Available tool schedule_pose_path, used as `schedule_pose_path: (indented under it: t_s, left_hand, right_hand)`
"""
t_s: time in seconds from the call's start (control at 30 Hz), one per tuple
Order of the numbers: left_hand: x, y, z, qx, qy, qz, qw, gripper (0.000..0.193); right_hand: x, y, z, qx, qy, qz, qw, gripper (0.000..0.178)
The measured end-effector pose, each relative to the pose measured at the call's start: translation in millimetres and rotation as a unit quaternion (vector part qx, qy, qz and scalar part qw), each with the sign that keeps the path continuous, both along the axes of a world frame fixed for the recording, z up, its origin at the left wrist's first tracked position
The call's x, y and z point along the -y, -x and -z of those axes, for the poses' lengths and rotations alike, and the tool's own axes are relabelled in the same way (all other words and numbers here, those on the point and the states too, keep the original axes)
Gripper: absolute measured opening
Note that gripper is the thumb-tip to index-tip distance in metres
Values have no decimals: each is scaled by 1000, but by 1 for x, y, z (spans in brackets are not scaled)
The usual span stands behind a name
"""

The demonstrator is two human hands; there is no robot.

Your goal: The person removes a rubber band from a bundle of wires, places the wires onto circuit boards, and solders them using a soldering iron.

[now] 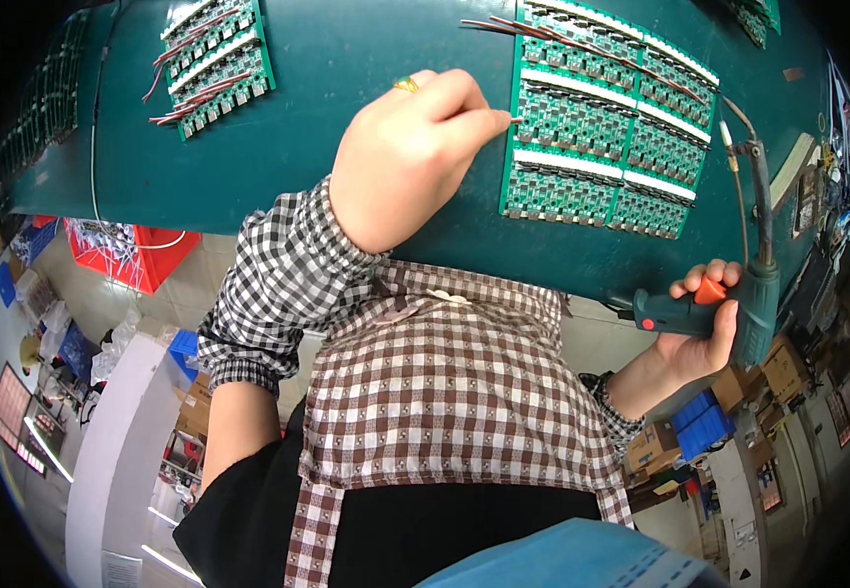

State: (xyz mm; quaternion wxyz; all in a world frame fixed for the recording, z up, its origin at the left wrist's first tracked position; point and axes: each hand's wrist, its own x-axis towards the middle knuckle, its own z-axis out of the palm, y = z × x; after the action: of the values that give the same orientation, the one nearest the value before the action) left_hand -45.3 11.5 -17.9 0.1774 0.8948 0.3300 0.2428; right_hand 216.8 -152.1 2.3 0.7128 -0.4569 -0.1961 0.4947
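My left hand (415, 157) is closed in a pinch at the left edge of a panel of green circuit boards (572, 142). A short end of thin wire (516, 120) pokes out from its fingertips against that edge; the rest is hidden by the hand. Several dark red and white wires (582, 47) lie across the panel's upper rows. My right hand (704, 318) is wrapped round a dark green soldering gun (758, 312) with an orange trigger, at the table's near edge. Its metal barrel and thin feed tube point up, with the tip beside the panel's right side.
A smaller board panel (214, 73) with wires on it lies at the left of the green table (346, 59). More boards (43, 108) stand at the far left. A red bin (155, 260) with white cables sits below the table edge. Tools and cables crowd the right end.
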Motion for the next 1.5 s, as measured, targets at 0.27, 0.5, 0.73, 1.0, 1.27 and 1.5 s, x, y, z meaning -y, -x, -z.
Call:
schedule_pose_path:
  t_s: [0.27,0.5,0.73,1.0,1.27,1.5]
  left_hand:
    - [-1,-4,-6,5,122,-66,990,10]
    - [-6,-13,-11,67,221,-84,969,7]
    - [-14,-17,-2,33,277,-107,954,10]
    - [-11,-20,-4,27,232,-105,967,8]
    - [-13,-19,-7,23,257,-110,960,10]
    - [-11,-20,-5,45,251,-108,961,8]
  right_hand:
    - [6,0,1,20,10,-4,1000,33]
    - [18,3,-10,77,17,-28,997,45]
    - [17,25,-4,130,77,-30,988,50]
    - [11,33,-1,30,103,-13,994,48]
    - [10,35,-3,60,121,-24,991,48]
    - [11,34,-6,77,117,-71,988,49]
